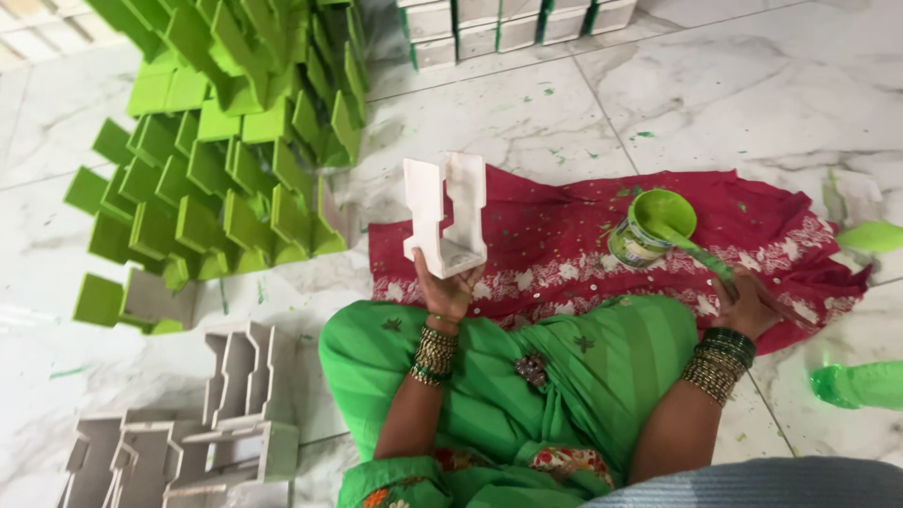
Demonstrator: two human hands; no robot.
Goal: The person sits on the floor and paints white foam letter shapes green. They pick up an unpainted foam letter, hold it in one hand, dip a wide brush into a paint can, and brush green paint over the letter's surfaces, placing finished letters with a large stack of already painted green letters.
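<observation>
Marble floor (752, 94): left hand (450, 290) grips white block (446, 216); right hand (748, 303) clasps blurred, paint-dipped brush (701, 252).

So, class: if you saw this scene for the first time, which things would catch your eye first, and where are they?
The heap of bright green painted pieces fills the upper left of the floor. At centre, the left hand holds up a white unpainted piece, while the right hand holds a paintbrush dipped in the green paint can on the red cloth. More unpainted pieces lie lower left.
</observation>
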